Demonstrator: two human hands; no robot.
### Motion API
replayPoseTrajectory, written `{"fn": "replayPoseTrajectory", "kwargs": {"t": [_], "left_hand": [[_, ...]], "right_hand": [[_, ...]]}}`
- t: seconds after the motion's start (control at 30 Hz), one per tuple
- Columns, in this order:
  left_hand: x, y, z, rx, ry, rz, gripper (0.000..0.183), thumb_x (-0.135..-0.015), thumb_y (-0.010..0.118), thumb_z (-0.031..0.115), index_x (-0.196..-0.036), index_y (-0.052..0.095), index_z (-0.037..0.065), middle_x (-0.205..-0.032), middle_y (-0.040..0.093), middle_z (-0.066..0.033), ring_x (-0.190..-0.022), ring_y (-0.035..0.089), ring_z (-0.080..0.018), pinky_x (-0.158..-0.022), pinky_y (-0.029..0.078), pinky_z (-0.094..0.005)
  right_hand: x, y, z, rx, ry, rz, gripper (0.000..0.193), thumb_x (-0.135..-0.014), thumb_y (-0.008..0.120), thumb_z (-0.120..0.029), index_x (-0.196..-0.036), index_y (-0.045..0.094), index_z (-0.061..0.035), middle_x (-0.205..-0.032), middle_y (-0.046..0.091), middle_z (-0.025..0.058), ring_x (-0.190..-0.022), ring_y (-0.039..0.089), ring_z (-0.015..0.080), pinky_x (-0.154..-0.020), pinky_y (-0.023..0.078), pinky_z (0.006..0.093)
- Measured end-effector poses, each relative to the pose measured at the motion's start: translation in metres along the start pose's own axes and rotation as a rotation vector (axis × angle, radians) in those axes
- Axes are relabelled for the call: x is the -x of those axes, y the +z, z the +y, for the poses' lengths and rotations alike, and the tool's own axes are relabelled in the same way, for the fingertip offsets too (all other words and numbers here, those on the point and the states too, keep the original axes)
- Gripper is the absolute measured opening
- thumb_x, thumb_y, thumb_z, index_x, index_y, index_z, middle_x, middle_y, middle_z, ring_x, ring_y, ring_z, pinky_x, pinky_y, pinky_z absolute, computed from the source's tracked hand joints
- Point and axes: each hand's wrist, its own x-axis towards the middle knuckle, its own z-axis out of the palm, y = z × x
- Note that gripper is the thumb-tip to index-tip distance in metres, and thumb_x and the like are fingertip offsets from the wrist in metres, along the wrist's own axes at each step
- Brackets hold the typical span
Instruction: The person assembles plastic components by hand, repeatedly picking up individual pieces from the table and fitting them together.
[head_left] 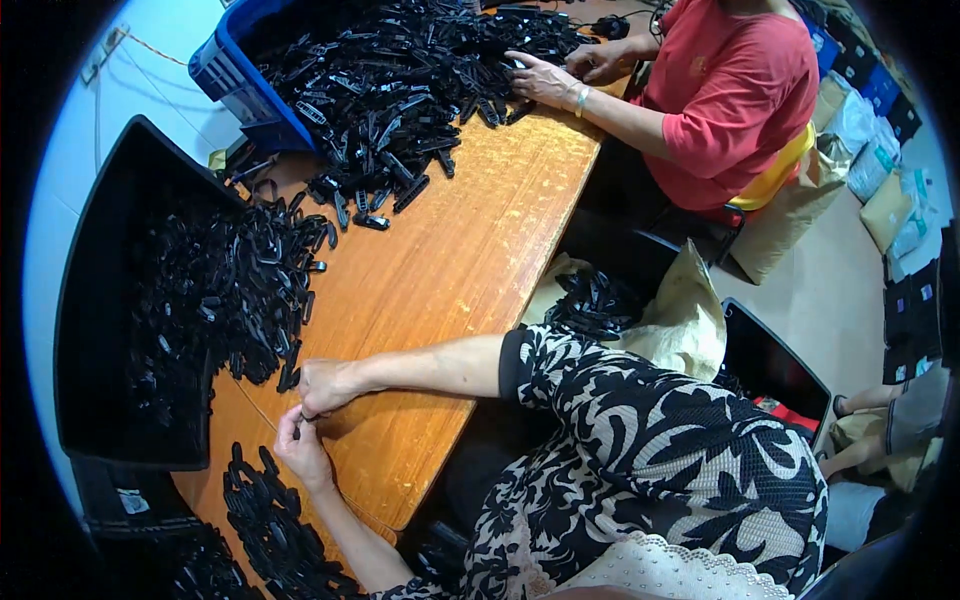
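Observation:
My left hand (304,458) and my right hand (328,386) meet over the wooden table near its left side. The fingers of both are closed in a pinch around a small black plastic piece, mostly hidden by them. Just beyond my right hand spreads a heap of small black plastic parts (255,285), spilling out of a tipped black bin (85,330). Nearer than my left hand lies a pile of long black plastic pieces (265,510).
Across the wooden table (440,260), a co-worker in a red shirt (735,100) handles pieces from a large black pile (390,90) beside a blue crate (225,80). An open paper sack (690,315) with black parts stands off the table's right edge.

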Motion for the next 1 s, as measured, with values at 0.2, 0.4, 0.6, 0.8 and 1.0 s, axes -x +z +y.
{"fn": "replayPoseTrajectory", "kwargs": {"t": [0.2,0.4,0.6,0.8,1.0], "left_hand": [[-0.003,0.002,0.005,-0.017,0.005,-0.006,0.012,-0.086,0.060,-0.006,-0.096,0.066,-0.004,-0.085,0.064,-0.0015,-0.076,0.056,-0.0081,-0.070,0.046,-0.0223],[-0.002,-0.004,0.009,0.168,-0.158,0.108,0.009,-0.089,0.066,0.001,-0.098,0.067,-0.001,-0.082,0.063,0.0002,-0.062,0.047,-0.0032,-0.054,0.036,-0.0176],[-0.003,0.004,0.030,0.468,-0.174,0.099,0.026,-0.090,0.066,0.003,-0.115,0.060,-0.002,-0.086,0.065,-0.0025,-0.058,0.043,-0.0023,-0.050,0.033,-0.0168],[-0.004,0.002,0.022,0.646,-0.192,-0.008,0.032,-0.097,0.058,0.010,-0.127,0.051,-0.002,-0.094,0.057,0.0001,-0.062,0.044,-0.0017,-0.050,0.037,-0.0161],[-0.006,-0.011,0.017,0.884,-0.230,0.222,0.027,-0.098,0.059,0.021,-0.119,0.056,0.004,-0.089,0.053,0.0002,-0.068,0.047,-0.0047,-0.049,0.037,-0.0176]], "right_hand": [[0.003,-0.006,-0.004,-0.088,0.235,-0.039,0.025,-0.074,0.072,-0.022,-0.061,0.065,-0.0025,-0.055,0.060,0.0069,-0.052,0.057,0.0160,-0.047,0.042,0.0311],[0.012,-0.022,-0.008,-0.385,0.328,-0.201,0.041,-0.081,0.074,-0.043,-0.082,0.065,-0.0025,-0.066,0.063,0.0034,-0.054,0.058,0.0130,-0.044,0.037,0.0264],[0.007,-0.020,-0.002,-0.657,0.195,-0.246,0.033,-0.088,0.071,-0.036,-0.077,0.062,-0.0059,-0.061,0.055,0.0008,-0.049,0.052,0.0102,-0.039,0.032,0.0230],[0.004,-0.012,-0.004,-0.589,0.148,-0.138,0.035,-0.091,0.067,-0.036,-0.074,0.062,-0.0057,-0.059,0.054,0.0037,-0.047,0.051,0.0170,-0.041,0.037,0.0307],[0.000,-0.033,0.022,0.741,-0.320,0.424,0.018,-0.080,0.068,-0.023,-0.083,0.066,-0.0054,-0.093,0.056,0.0130,-0.092,0.054,0.0323,-0.069,0.050,0.0423]]}}
